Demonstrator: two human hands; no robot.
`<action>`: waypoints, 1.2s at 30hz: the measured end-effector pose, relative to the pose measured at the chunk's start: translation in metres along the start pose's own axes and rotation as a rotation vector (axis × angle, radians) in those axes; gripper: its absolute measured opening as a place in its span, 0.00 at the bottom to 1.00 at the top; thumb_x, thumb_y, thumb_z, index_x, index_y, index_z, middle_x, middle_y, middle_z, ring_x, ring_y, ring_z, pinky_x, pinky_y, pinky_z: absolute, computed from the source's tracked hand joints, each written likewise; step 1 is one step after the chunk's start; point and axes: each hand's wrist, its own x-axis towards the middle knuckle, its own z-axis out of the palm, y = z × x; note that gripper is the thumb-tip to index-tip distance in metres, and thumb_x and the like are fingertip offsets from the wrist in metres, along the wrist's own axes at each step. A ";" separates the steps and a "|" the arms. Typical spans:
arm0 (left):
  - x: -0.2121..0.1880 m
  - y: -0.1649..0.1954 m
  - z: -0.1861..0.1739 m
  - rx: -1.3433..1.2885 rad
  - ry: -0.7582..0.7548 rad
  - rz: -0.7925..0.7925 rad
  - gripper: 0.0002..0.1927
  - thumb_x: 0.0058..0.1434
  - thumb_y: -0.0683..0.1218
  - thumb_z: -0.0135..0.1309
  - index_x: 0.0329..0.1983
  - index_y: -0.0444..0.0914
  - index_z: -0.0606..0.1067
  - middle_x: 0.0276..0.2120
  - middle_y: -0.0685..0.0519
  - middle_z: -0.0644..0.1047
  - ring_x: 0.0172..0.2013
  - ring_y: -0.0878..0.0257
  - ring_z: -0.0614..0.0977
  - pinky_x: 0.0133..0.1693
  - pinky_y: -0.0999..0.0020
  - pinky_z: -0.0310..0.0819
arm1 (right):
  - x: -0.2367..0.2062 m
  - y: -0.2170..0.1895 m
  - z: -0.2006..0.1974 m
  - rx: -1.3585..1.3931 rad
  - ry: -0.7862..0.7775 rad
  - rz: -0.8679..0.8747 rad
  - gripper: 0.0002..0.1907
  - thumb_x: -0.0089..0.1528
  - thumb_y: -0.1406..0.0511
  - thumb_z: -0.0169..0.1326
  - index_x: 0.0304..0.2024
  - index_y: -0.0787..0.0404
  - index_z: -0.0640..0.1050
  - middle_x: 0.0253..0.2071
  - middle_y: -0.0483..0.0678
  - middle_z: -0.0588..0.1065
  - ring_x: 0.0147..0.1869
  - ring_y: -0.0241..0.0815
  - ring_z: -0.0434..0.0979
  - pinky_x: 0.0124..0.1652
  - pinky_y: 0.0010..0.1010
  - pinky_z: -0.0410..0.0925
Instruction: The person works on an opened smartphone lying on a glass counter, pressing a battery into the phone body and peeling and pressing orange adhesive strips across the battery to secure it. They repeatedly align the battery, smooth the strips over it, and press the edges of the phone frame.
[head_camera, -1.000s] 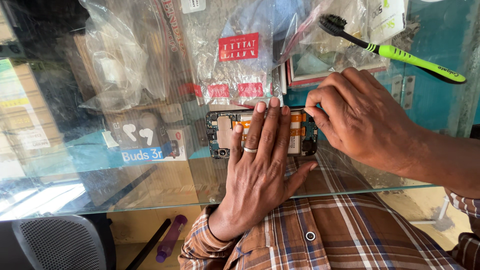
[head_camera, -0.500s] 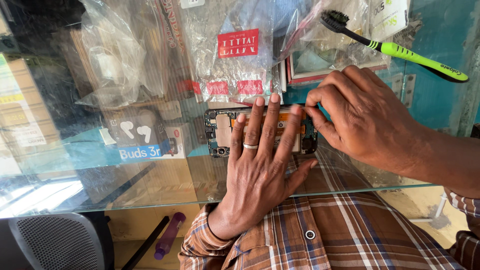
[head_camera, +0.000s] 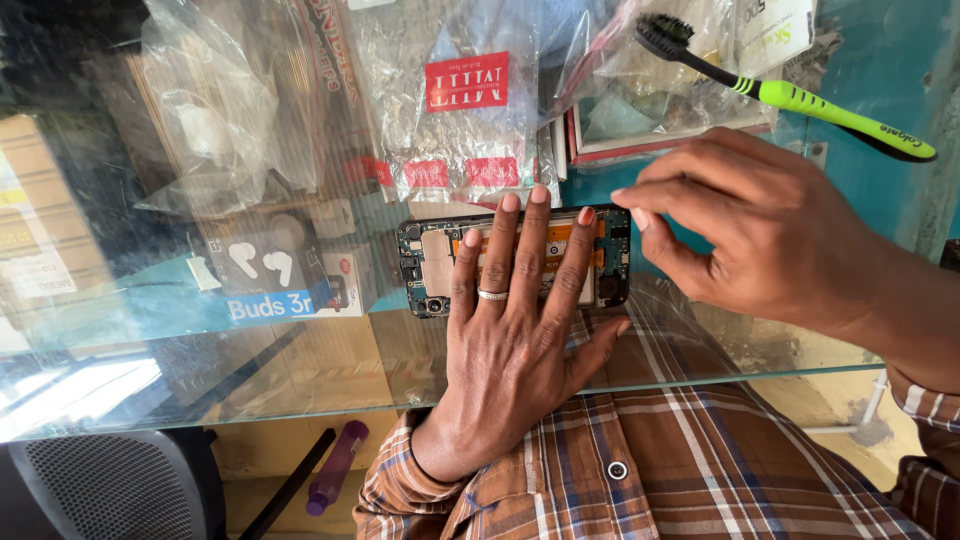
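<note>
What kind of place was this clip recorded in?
Most likely a small phone repair counter. The left hand presses an opened phone with its circuit board exposed onto a glass countertop. Bagged spare parts and an earbuds box lie around it.

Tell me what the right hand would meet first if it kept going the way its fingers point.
The right hand points left, so it would probably meet the left hand's fingers, pressed flat on the opened phone. Its height above the glass counter is unclear.
</note>
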 end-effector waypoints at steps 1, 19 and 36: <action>0.000 0.000 0.000 0.001 -0.004 -0.001 0.44 0.66 0.66 0.57 0.78 0.42 0.60 0.76 0.38 0.57 0.76 0.43 0.56 0.74 0.44 0.43 | 0.000 0.000 -0.001 -0.023 0.006 -0.029 0.07 0.61 0.70 0.62 0.42 0.63 0.81 0.39 0.47 0.77 0.41 0.46 0.79 0.41 0.37 0.74; 0.000 0.000 -0.001 0.011 -0.017 0.009 0.43 0.67 0.67 0.56 0.79 0.44 0.60 0.76 0.39 0.57 0.77 0.44 0.56 0.74 0.44 0.43 | 0.002 0.002 0.006 0.027 -0.023 0.023 0.08 0.60 0.68 0.66 0.36 0.62 0.79 0.36 0.47 0.75 0.40 0.46 0.75 0.39 0.38 0.70; -0.008 -0.001 -0.001 0.056 0.109 0.069 0.41 0.70 0.68 0.57 0.76 0.39 0.65 0.74 0.41 0.62 0.75 0.46 0.59 0.72 0.43 0.45 | 0.002 -0.004 0.006 -0.176 -0.126 -0.005 0.12 0.58 0.67 0.61 0.40 0.64 0.73 0.39 0.49 0.73 0.44 0.49 0.73 0.44 0.42 0.67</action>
